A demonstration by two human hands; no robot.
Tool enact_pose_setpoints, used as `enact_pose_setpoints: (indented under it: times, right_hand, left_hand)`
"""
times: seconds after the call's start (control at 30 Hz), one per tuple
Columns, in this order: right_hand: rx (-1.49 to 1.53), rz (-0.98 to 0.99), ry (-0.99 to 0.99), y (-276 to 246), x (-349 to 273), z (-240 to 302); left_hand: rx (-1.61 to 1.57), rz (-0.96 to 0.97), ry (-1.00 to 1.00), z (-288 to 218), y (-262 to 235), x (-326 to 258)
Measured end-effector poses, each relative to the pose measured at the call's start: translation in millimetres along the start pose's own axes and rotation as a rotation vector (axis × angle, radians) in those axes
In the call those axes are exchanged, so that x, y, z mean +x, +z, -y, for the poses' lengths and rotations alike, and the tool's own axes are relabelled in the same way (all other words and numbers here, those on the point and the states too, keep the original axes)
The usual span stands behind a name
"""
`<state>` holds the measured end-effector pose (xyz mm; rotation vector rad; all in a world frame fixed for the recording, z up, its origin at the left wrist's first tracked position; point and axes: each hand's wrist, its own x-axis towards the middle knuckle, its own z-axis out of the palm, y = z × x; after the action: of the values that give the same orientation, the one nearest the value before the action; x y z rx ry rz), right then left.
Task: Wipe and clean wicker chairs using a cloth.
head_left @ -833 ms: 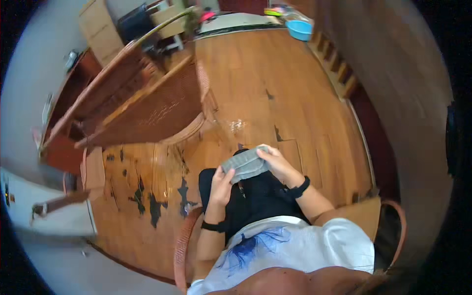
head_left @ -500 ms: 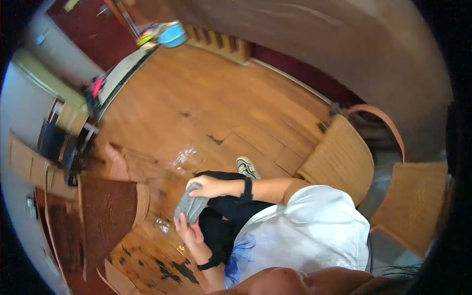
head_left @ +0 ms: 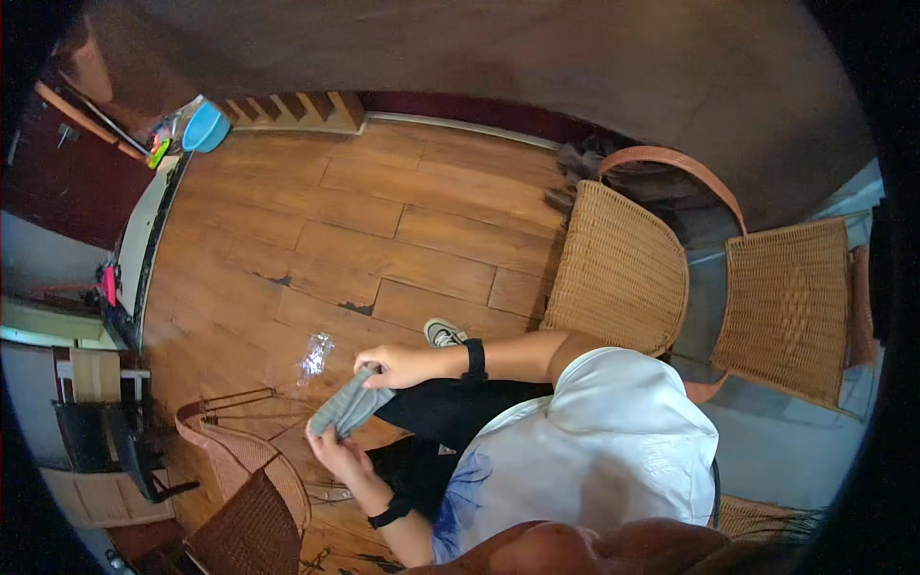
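A soft piece of folded grey cloth (head_left: 349, 404) with faint stripes stretches between my two hands. My right hand (head_left: 406, 366) pinches its upper end, thumb lying over the fabric. At the lower end, my left hand (head_left: 338, 456) has its fingers and thumb on the cloth's edge. Dark bands circle both wrists. Below the cloth are my legs in black trousers (head_left: 450, 412), and one patterned shoe (head_left: 444, 333) rests on the floor. What the cloth is exactly cannot be made out.
Woven wicker chairs (head_left: 623, 268) stand at the right, another wicker chair (head_left: 254, 470) at the lower left. Clear crumpled plastic (head_left: 315, 355) lies on the wooden floor (head_left: 345, 240). A blue basin (head_left: 205, 127) sits far left beside a slatted wooden piece (head_left: 292, 112).
My view has turned, shifting the room's contents within it. The cloth looks longer and flatter than before, with my left hand farther from my right. Both hands still hold it.
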<state>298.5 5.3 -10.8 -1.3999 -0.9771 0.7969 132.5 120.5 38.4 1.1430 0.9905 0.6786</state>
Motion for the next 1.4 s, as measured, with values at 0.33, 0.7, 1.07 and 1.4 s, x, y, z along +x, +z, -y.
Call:
enact_pose_setpoints:
  times: [0.33,0.7,1.07,1.4]
  right_hand:
    - [-0.337,-0.127,0.042,-67.2,-79.9,-53.5]
    - [-0.772,0.256,1.175,-119.4,-289.5,34.3]
    - [-0.019,-0.354,1.267,-86.3,-347.8,45.7]
    - [-0.186,-0.43,0.978,-151.7,-232.3,34.9]
  left_hand:
    - [1.244,-0.289,0.452,-60.8,-106.6,97.6]
    - [1.415,-0.246,0.74,-45.0,-185.5,117.4]
    - [1.652,-0.453,0.335,-51.9,-147.5,105.6]
    - [1.498,-0.341,0.554,-32.1,-187.3,71.3]
